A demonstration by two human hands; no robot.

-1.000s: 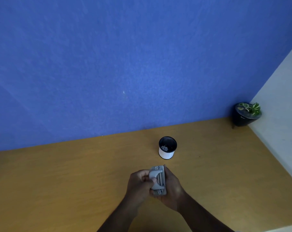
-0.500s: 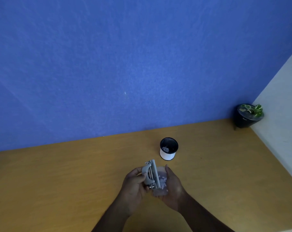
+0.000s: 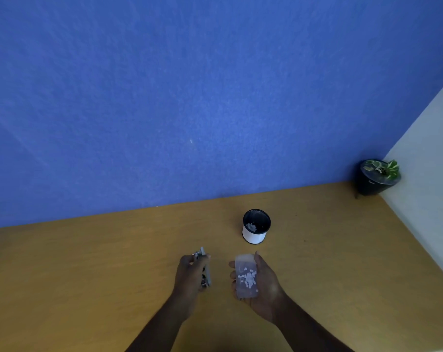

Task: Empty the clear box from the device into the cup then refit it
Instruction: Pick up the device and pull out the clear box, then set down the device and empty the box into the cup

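Resting low in the frame, just right of centre, the clear box (image 3: pixel 246 275) lay flat in the cupped right hand (image 3: pixel 262 283), its open side up and a small heap of white paper bits (image 3: pixel 247 276) gathered near its middle. The right grip cradled the box, fingers curled along its left side and the thumb along its right. To the left, well apart from it, the left hand (image 3: pixel 191 274) was closed around the grey device (image 3: pixel 206 270), which stood on edge with only its thin side showing. The cup (image 3: pixel 256 226), white outside and dark inside, stood upright on the desk (image 3: pixel 88 262) just above the right hand, some white bits already at its bottom.

Pouring was the step in hand, as I judged it. To do it well, the box would need carrying level until one short end hung over the cup's mouth, then tipping slowly so the light bits slid off that end rather than scattering. A tap might free any stragglers. Keeping the device steady and turned the same way would ease the refit.
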